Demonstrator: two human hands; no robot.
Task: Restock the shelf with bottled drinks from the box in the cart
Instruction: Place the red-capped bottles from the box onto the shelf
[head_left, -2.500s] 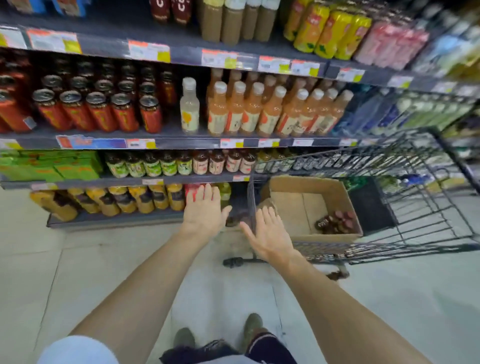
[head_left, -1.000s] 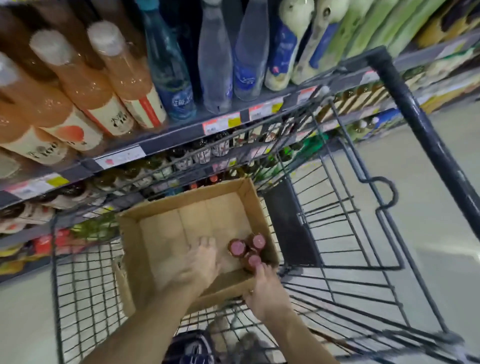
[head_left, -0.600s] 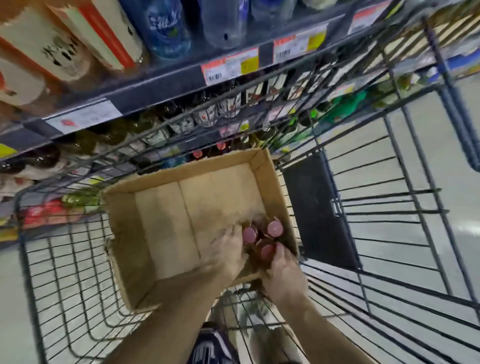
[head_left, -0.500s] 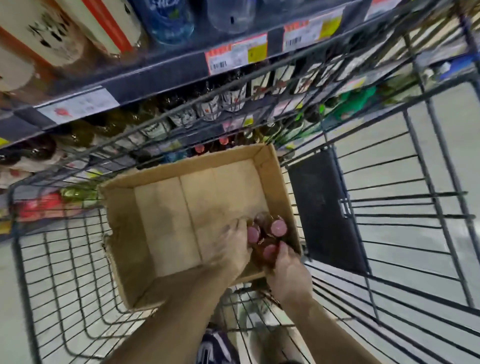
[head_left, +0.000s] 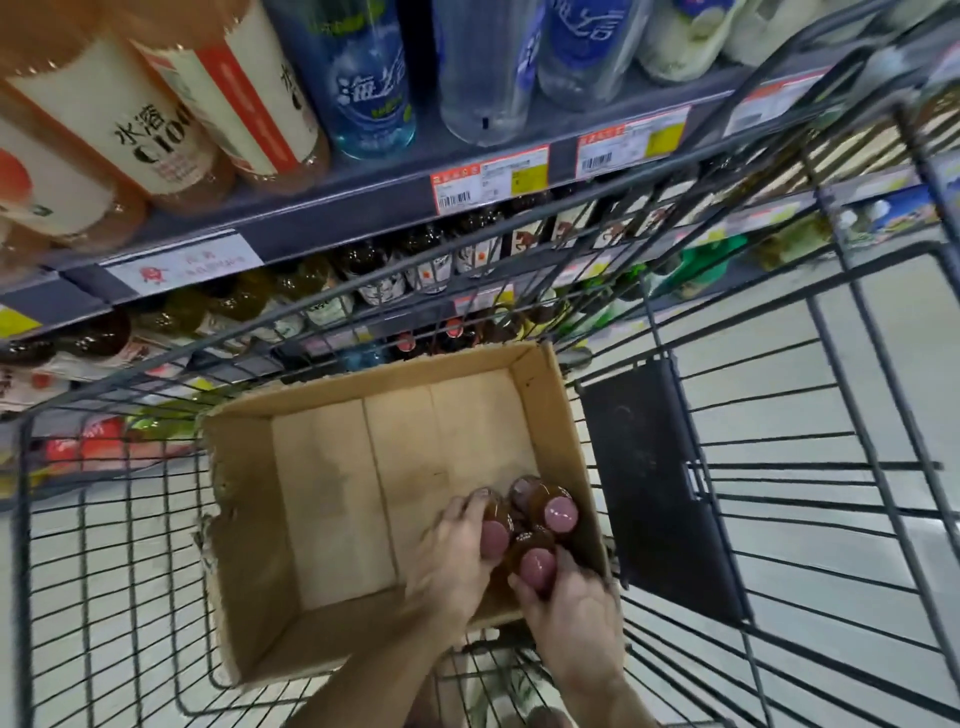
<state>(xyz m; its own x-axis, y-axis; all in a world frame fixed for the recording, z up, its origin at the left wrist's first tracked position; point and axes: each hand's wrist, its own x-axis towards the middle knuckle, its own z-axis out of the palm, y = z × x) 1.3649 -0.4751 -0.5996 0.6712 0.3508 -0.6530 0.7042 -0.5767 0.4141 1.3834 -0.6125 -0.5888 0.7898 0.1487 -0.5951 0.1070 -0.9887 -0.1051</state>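
Supermarket aisle seen from the head camera, with a grey shelf (head_left: 363, 195) of drinks running across the top, far beyond both hands. Up there, orange-tinted bottles (head_left: 171, 130) with white labels beyond the left hand, clear blue-labelled water bottles (head_left: 485, 67) further right, and orange-and-yellow price tags (head_left: 491, 179) along the shelf edge. Lower down, behind the wire, a row of small dark bottles (head_left: 374, 275). Below the shelf, a dark wire cart (head_left: 810, 467) around both hands, a black panel (head_left: 654, 483) just right of the right hand. Inside the cart, an open cardboard box (head_left: 249, 519), its bare floor stretching left of and beyond the left hand. In the box's near right corner, three brown bottles with pink caps, packed close together. Left hand (head_left: 452, 561) inside the box, fingers curled round the left bottle (head_left: 493, 527), fingertips on its far side. Right hand (head_left: 576, 618) at the near wall, fingers and thumb wrapped round the nearest bottle (head_left: 535, 561), pink cap showing above them. Third bottle (head_left: 553, 506) just beyond the right hand, touched by neither hand as far as can be told. Slight motion blur over both hands.
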